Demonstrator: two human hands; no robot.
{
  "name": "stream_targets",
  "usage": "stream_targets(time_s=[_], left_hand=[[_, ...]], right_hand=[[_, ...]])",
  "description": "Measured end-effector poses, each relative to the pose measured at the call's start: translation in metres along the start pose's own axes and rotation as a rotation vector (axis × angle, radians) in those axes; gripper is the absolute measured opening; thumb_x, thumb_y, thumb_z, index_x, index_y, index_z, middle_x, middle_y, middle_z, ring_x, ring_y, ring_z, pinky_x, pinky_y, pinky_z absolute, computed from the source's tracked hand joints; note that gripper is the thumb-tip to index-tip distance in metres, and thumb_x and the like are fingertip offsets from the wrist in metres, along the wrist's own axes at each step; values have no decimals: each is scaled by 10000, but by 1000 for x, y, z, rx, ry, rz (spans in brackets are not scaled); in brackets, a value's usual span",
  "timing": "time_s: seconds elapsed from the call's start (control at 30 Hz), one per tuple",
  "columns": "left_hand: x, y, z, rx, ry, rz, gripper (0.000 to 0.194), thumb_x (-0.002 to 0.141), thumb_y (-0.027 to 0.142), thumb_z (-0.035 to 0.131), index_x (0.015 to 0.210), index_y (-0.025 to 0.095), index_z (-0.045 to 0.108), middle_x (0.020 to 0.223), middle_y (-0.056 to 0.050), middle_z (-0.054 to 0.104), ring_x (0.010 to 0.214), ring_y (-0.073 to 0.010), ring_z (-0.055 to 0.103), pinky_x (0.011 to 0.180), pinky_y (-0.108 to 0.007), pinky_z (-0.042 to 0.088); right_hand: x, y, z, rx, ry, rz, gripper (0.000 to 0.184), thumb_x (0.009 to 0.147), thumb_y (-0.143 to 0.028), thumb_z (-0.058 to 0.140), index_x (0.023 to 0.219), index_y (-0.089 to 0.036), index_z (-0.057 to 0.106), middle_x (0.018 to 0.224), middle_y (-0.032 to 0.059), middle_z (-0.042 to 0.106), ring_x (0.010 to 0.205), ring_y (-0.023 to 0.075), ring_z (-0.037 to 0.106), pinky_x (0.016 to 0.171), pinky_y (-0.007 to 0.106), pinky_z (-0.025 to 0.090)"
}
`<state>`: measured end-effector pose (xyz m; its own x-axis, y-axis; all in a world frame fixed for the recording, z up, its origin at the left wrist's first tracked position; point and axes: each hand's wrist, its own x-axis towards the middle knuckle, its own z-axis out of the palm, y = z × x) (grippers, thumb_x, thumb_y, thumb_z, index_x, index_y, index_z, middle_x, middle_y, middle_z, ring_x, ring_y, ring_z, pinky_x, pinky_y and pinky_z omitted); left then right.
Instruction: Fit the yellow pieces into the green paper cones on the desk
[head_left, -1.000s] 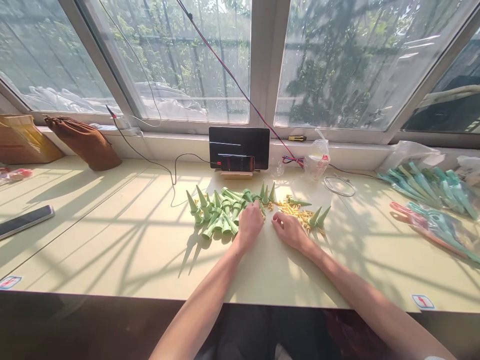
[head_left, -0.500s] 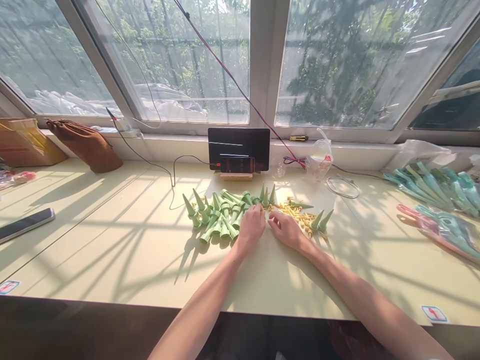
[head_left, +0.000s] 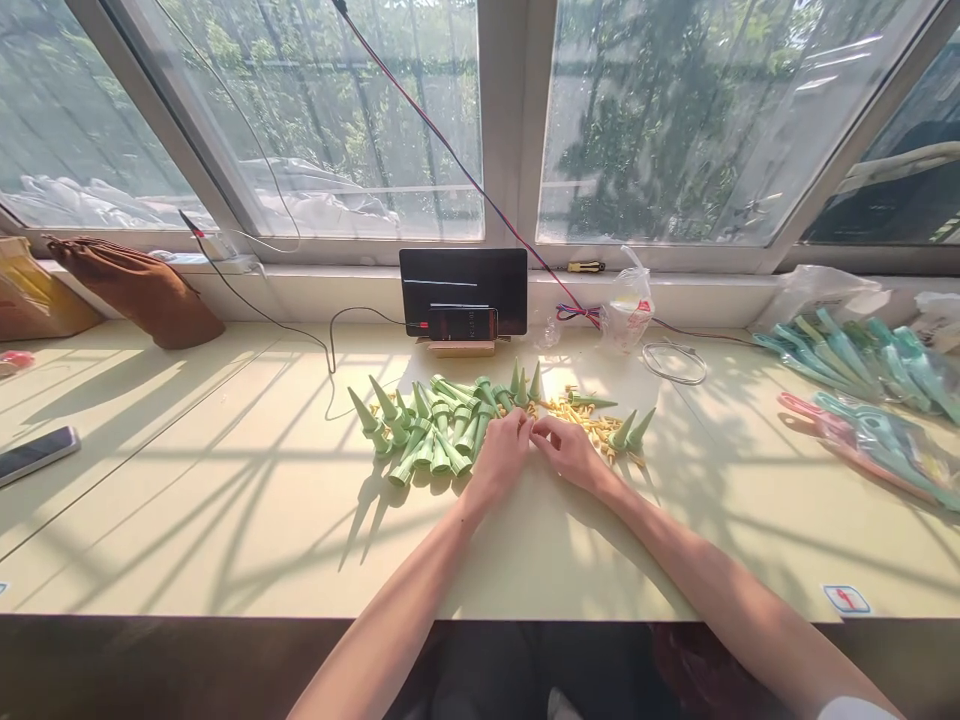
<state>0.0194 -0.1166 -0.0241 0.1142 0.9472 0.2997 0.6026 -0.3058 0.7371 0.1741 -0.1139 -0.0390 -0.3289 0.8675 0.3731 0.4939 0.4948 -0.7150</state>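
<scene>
Over the middle of the table, my left hand (head_left: pixel 502 452) and my right hand (head_left: pixel 571 455) meet at the fingertips. Each has its fingers pinched together; whatever they hold is too small or hidden to make out. Left of my left hand lies a heap of green plastic plant-watering spikes (head_left: pixel 441 440), some standing point up. Just beyond my fingers a few more green spikes (head_left: pixel 534 384) stand upright. A scatter of small yellow pieces (head_left: pixel 592 425) lies by my right hand, with two green spikes (head_left: pixel 631 432) upright at its right end.
A tablet (head_left: pixel 465 285) with a phone (head_left: pixel 463 323) before it stands at the back. A brown bag (head_left: pixel 139 292) and another phone (head_left: pixel 37 455) are on the left. To the right are a plastic bag (head_left: pixel 628 312), a coiled cable (head_left: pixel 673 362) and bagged teal items (head_left: pixel 862 350).
My right hand has come closer to my left, and their fingertips now meet. The whole view has shifted slightly, so the table's things appear further left.
</scene>
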Motion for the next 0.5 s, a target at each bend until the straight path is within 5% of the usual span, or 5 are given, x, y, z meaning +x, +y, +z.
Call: stream_targets(time_s=[0.5], left_hand=[[4, -2, -2, 48, 39, 41, 191, 931, 217, 461, 757, 198, 538, 642, -3, 576, 573, -142, 494, 611, -258, 350]], right_hand=[[0, 1, 0, 14, 59, 87, 206, 917, -337, 514, 823, -192, 627, 720, 16, 667, 602, 151, 532, 604, 270, 406]])
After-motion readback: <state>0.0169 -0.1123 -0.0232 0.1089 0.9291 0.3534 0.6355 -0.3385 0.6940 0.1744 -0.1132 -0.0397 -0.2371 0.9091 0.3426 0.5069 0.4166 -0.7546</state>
